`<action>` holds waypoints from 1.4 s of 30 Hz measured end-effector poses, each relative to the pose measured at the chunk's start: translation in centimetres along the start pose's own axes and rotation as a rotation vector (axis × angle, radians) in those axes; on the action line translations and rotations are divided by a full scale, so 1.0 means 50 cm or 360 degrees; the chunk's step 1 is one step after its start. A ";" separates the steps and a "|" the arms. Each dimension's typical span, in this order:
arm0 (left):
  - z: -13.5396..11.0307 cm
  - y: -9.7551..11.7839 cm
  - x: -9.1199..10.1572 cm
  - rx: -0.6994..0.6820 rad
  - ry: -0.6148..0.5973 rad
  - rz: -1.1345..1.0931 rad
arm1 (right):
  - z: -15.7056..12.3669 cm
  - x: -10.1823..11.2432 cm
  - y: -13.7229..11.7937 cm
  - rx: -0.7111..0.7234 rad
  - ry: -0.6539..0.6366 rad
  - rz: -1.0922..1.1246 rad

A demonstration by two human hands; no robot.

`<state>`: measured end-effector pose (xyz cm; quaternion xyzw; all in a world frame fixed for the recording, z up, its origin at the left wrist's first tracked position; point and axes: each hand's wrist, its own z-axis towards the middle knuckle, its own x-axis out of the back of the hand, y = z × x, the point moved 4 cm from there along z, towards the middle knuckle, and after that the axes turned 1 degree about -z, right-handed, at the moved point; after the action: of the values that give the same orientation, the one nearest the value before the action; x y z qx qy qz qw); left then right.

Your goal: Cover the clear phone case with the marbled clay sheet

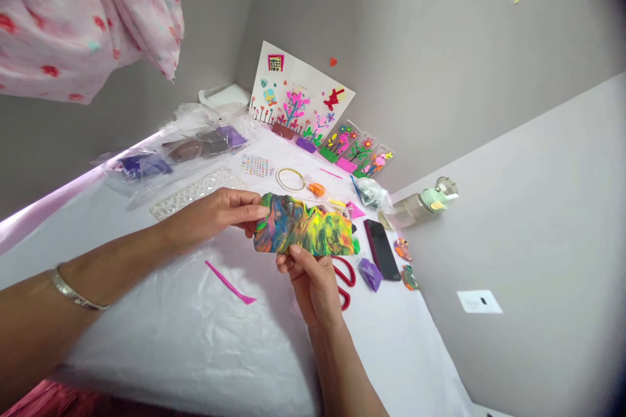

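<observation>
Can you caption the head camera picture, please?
Left hand and right hand hold a swirly, colourful slab above a white-covered table.

A decorated board (313, 81), red-handled scissors (353, 271) and hanging floral cloth (92, 19) suggest a home craft corner.

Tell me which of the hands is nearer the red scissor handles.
Right: the right hand appears just beside the handles; the left hand is farther off, at the left end of the multicolored slab.
</observation>
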<state>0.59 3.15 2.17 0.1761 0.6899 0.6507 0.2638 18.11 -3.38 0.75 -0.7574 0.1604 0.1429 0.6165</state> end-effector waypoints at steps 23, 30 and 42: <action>-0.004 0.012 0.002 0.0010 -0.0046 0.0073 | -0.002 0.004 -0.002 0.0010 0.0065 -0.0002; 0.004 0.002 0.007 0.0034 -0.0135 0.0170 | 0.003 0.004 -0.004 0.0013 0.0026 0.0089; -0.001 0.009 -0.007 -0.0095 -0.0106 0.0203 | 0.005 0.010 0.000 0.0016 0.0062 0.0062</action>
<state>0.79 2.96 2.68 0.2335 0.6484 0.6802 0.2497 18.55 -3.15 0.48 -0.7538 0.1879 0.1394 0.6141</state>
